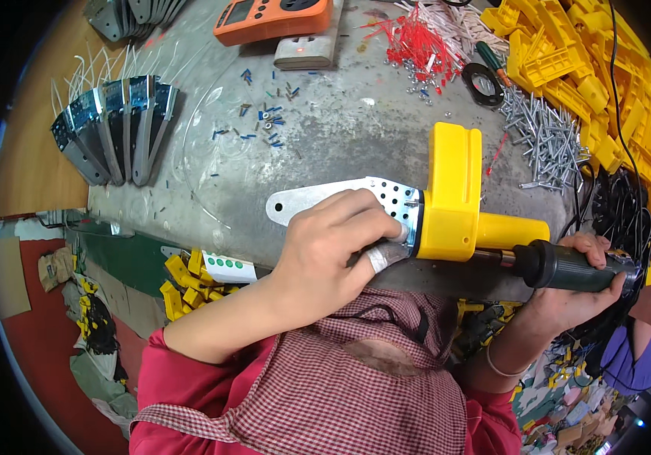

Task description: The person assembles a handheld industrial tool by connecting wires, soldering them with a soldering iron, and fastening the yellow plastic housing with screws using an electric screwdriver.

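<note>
My left hand (333,246) grips a grey metal plate (299,199) with a rounded end and a perforated section, its fingers closed round the plate beside a yellow plastic housing (450,197). The housing is fixed at the plate's right end, and a yellow handle (515,230) sticks out of it to the right. White tape wraps one finger of this hand. In my right hand (564,303) is a dark power screwdriver (579,268), held level. Its bit points left and meets the housing's lower right side; the exact contact spot is hidden.
Long silver screws (549,144) lie in a heap at the right, below piled yellow plastic parts (568,61). Red-tipped wires (424,49), a black ring (482,83) and an orange meter (272,19) are at the back. Assembled plates with wires (117,129) stand left; small blue sleeves (276,121) lie mid-table.
</note>
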Tool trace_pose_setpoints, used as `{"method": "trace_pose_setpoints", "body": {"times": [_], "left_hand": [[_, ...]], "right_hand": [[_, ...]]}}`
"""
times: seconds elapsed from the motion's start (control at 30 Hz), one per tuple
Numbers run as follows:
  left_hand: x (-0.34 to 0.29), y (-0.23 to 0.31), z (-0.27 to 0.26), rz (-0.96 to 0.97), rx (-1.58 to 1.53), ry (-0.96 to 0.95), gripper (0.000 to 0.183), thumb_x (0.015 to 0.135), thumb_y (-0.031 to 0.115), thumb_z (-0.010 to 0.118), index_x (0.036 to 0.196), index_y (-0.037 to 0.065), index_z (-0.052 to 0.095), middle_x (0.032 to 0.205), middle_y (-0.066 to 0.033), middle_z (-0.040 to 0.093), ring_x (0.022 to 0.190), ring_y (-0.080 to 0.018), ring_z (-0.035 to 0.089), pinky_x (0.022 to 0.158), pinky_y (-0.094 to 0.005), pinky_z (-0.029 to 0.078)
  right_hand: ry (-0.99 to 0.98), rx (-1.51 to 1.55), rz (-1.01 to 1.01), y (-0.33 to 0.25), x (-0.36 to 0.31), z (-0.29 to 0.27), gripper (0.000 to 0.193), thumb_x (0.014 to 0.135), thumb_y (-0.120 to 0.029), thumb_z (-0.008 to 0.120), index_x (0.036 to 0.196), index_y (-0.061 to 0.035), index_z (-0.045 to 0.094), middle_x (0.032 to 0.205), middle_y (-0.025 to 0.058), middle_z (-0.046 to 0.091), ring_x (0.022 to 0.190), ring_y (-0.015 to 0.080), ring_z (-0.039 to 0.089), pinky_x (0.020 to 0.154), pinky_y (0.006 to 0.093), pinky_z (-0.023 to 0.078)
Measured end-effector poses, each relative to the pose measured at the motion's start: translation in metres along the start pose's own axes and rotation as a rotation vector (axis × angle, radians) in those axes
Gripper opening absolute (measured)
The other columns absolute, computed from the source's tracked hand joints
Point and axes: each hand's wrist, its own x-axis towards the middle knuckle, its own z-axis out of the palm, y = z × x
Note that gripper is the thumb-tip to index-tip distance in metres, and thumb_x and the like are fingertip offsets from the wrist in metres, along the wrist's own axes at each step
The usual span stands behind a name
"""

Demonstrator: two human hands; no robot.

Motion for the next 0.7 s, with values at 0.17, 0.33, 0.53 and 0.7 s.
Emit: {"method": "trace_pose_setpoints", "body": {"times": [0.17, 0.33, 0.53, 0.7], "left_hand": [[0.003, -0.011, -0.005, 0.024, -0.079, -0.096, 0.018, 0.069, 0.003, 0.074, 0.085, 0.002, 0.066, 0.079, -0.0083, 0.061, 0.072, -0.0231, 0.061, 0.063, -0.0318, 0.048], [0.008, -0.012, -0.003, 0.103, -0.082, -0.126, 0.016, 0.071, 0.004, 0.071, 0.086, 0.002, 0.066, 0.079, -0.0094, 0.061, 0.07, -0.0238, 0.061, 0.061, -0.0331, 0.048], [0.01, -0.011, -0.001, 0.1, -0.024, -0.136, 0.015, 0.067, 0.007, 0.065, 0.081, 0.003, 0.066, 0.076, -0.011, 0.059, 0.065, -0.0279, 0.059, 0.057, -0.0362, 0.047], [0.004, -0.006, -0.01, 0.005, 0.001, -0.154, 0.017, 0.068, 0.007, 0.07, 0.084, 0.002, 0.066, 0.075, -0.0108, 0.061, 0.061, -0.0271, 0.06, 0.057, -0.0337, 0.048]], "right_hand": [[0.014, 0.007, 0.014, 0.004, 0.0, 0.003, 0.036, 0.086, -0.028, 0.061, 0.103, -0.0006, 0.045, 0.077, 0.0028, 0.048, 0.076, 0.0161, 0.052, 0.084, 0.0348, 0.047], [0.002, 0.051, -0.01, 0.002, 0.0, 0.005, 0.036, 0.087, -0.032, 0.058, 0.101, -0.0014, 0.046, 0.075, 0.0011, 0.047, 0.073, 0.0145, 0.05, 0.08, 0.034, 0.045], [0.204, 0.128, -0.125, 0.021, -0.009, 0.017, 0.044, 0.086, -0.054, 0.055, 0.095, -0.0104, 0.051, 0.066, -0.0032, 0.044, 0.062, 0.0109, 0.045, 0.067, 0.0277, 0.042], [0.326, -0.073, -0.1, 0.022, -0.013, 0.031, 0.049, 0.087, -0.057, 0.053, 0.099, -0.0099, 0.054, 0.072, 0.0002, 0.049, 0.067, 0.0156, 0.049, 0.075, 0.034, 0.043]]}}
